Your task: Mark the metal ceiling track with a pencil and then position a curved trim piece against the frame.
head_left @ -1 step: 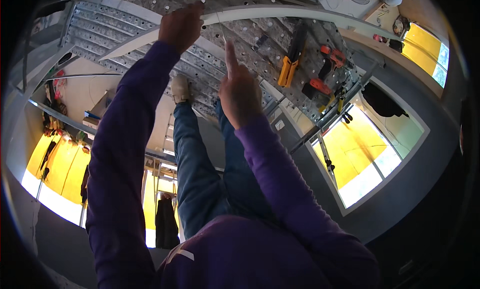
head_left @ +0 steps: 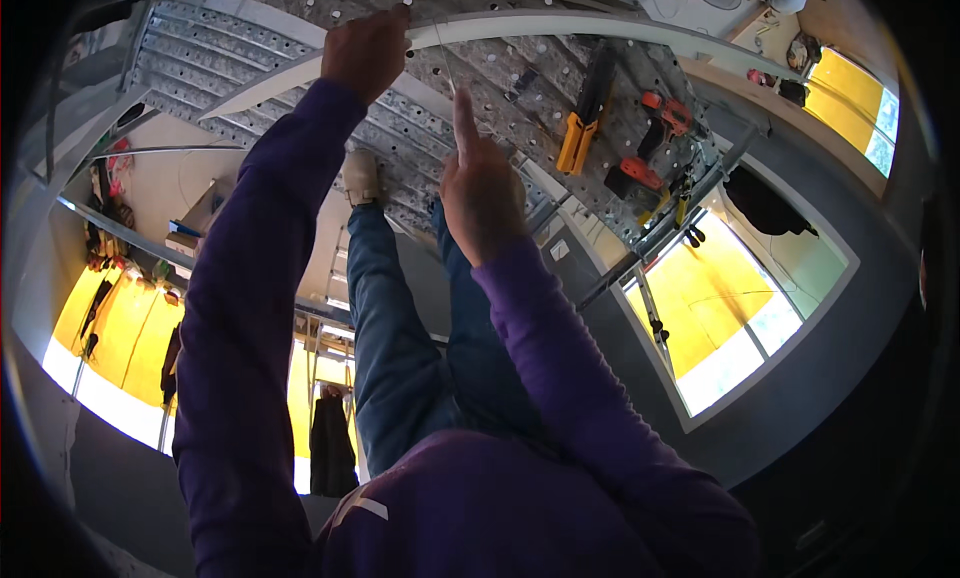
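Observation:
A long white strip (head_left: 560, 24) arcs across the top of the view, above a perforated metal scaffold deck (head_left: 215, 53). My left hand (head_left: 366, 53) is closed on this strip, left of the middle. Below and to the right, my right hand (head_left: 482, 188) has its index finger stretched up and its other fingers curled in. A thin, pale, wire-like thing (head_left: 446, 63) reaches from the strip to that fingertip. Whatever the curled fingers hold is hidden.
A yellow and black tool (head_left: 577, 143) and a red and black cordless drill (head_left: 640, 171) lie on the deck, right of my hands. My shoe (head_left: 360, 176) stands at its near edge. Metal rails (head_left: 735, 158) and a window opening (head_left: 740, 308) are to the right.
Both hands have shifted very slightly to the right. My left hand keeps its place on the strip, and the tools have not moved.

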`<state>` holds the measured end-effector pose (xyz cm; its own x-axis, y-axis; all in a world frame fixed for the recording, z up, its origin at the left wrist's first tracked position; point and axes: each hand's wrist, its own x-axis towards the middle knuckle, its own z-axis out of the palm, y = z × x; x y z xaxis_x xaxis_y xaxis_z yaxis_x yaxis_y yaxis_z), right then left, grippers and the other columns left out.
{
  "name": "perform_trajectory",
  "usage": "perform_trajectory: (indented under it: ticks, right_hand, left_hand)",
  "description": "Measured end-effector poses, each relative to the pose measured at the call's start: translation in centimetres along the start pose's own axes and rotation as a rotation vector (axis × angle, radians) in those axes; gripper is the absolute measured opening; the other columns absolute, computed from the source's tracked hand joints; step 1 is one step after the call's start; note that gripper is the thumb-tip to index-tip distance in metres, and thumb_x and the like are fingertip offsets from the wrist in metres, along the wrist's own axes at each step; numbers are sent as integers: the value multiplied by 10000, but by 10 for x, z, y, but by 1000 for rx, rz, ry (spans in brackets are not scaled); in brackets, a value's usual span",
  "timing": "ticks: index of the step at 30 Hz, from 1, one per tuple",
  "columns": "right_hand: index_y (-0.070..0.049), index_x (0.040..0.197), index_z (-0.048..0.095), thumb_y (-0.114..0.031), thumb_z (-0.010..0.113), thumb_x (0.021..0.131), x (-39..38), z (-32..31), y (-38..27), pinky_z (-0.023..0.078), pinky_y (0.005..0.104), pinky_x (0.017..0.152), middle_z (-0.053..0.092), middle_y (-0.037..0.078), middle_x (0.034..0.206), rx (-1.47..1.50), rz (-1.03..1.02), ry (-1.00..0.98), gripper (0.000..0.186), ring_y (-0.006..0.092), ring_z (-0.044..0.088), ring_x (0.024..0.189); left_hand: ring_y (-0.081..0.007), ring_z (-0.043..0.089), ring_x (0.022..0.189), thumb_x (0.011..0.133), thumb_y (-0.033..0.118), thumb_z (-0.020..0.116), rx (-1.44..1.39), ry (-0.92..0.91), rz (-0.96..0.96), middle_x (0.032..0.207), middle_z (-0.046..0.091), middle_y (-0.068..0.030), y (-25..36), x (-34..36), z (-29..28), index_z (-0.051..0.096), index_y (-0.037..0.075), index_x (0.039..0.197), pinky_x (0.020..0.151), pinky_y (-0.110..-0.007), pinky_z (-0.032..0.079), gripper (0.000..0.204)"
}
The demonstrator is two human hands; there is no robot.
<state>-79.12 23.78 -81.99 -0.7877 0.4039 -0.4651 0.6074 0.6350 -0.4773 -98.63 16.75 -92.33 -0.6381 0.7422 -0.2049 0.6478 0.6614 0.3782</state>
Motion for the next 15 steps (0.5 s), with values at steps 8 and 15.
perform_trajectory:
  ticks: [8, 15]
  right_hand:
    - [-30, 1560, 269, 26, 539, 893, 63, -11, -10, 558, 460, 706, 653, 234, 804, -33, -60, 65, 722, 360, 681, 748]
    - [-9, 1567, 222, -14, 568, 882, -3, -13, -2, 566, 436, 665, 623, 206, 822, 26, -54, -18, 767, 287, 666, 758]
  left_hand:
    - [-351, 715, 906, 835, 250, 735, 45, -42, -17, 970, 736, -153, 1, 20, -4, 693, 143, 1176, 781, -479, 564, 360]
    - [-360, 712, 925, 828, 277, 733, 92, -64, -10, 990, 735, -166, -7, 20, 0, 700, 151, 1194, 805, -503, 558, 388]
